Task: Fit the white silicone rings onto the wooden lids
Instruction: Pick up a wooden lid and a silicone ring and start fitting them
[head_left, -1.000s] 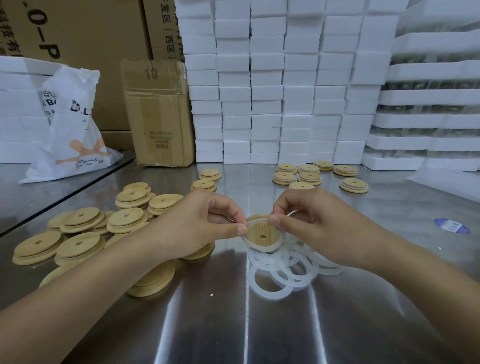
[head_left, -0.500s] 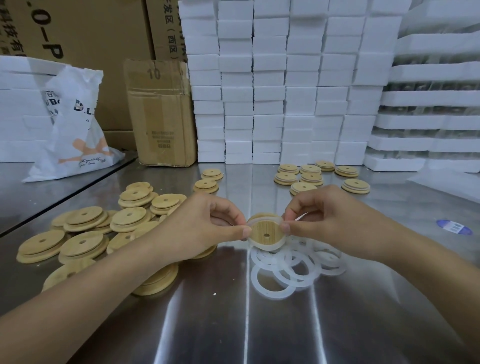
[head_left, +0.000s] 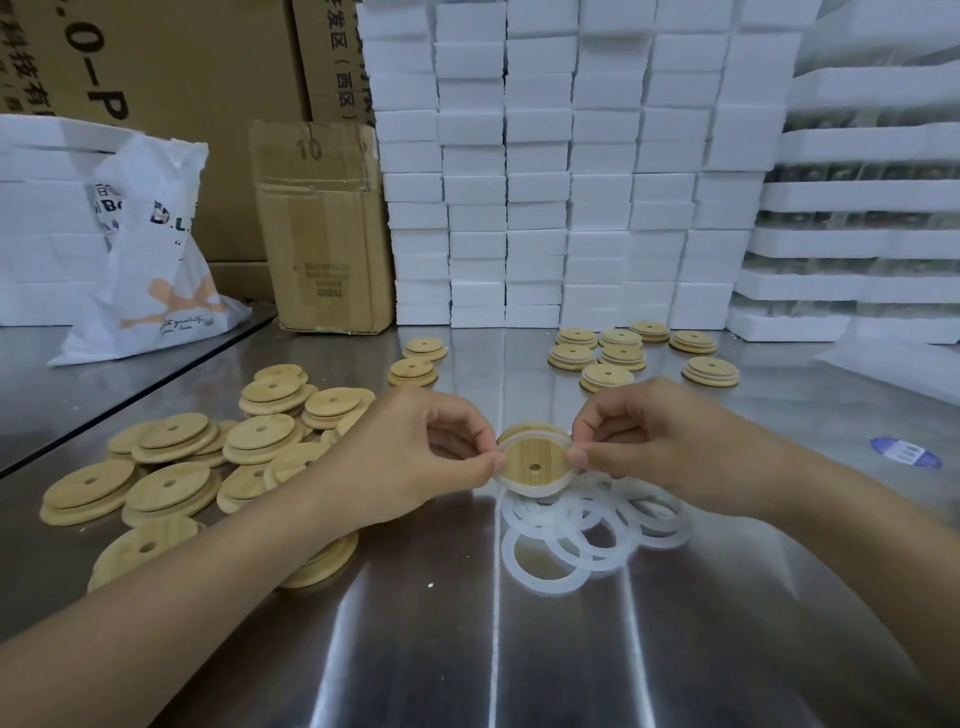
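Left hand (head_left: 415, 457) and right hand (head_left: 670, 441) both pinching one ringed wooden lid (head_left: 535, 460) — loose silicone rings (head_left: 545, 564) below

— What do we have behind the work surface?
— We see white foam blocks (head_left: 571, 171) stacked in neat columns, with longer foam trays (head_left: 857, 239) piled to their right.
— And on the left?
— We note large brown cartons (head_left: 182, 62) with printed characters. A smaller creased cardboard box (head_left: 322, 234) marked 10 stands upright before them. A white printed plastic bag (head_left: 150, 270) slumps on a second steel surface (head_left: 78, 400), set apart from the main table by a dark seam.
— The table itself?
— We find a brushed steel table (head_left: 519, 649) with pale streaks of reflected light running toward us, and a blue sticker (head_left: 905, 451) lying toward the right.
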